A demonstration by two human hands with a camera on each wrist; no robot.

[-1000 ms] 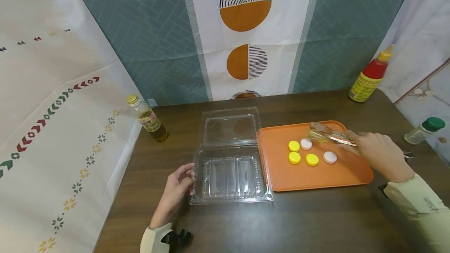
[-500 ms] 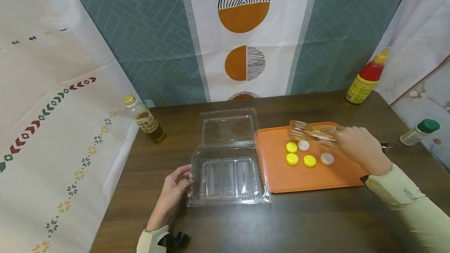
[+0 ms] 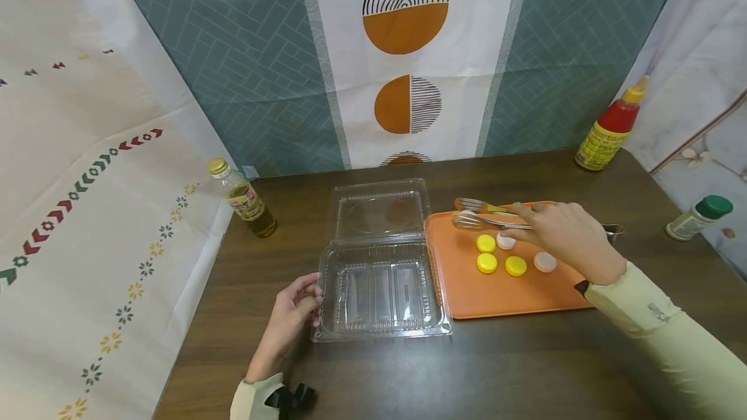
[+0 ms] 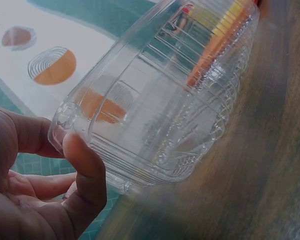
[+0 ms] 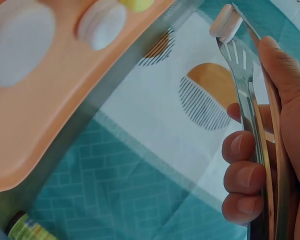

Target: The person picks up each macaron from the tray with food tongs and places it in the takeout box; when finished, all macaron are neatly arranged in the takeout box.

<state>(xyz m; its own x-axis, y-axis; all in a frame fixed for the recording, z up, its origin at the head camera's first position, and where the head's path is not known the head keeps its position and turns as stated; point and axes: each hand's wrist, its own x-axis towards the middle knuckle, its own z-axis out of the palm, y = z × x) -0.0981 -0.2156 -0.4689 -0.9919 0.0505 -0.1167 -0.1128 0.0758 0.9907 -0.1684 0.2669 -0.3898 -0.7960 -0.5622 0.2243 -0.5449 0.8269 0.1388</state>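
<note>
My right hand (image 3: 572,238) grips metal tongs (image 5: 249,102) with fork-like tips. Pinched between the tips is a pale macaron (image 5: 226,23), best seen in the right wrist view. The tongs are over the back left part of an orange tray (image 3: 490,303). On that tray lie three yellow macarons (image 3: 516,266) and two pale ones (image 3: 545,262). To its left, a clear plastic clamshell container (image 3: 379,326) stands with its lid (image 3: 379,212) laid back. My left hand (image 3: 286,316) pinches the container's left rim between thumb and finger, as the left wrist view shows.
An oil bottle (image 3: 251,205) with a yellow cap stands at the back left. At the back right is a red and yellow squeeze bottle (image 3: 609,128). A green-capped jar (image 3: 697,219) stands at the right. Hanging cloth (image 3: 280,70) closes off the back.
My right hand has moved left across the tray, carrying the tongs and macaron nearer to the container. The left hand keeps its place on the rim.
</note>
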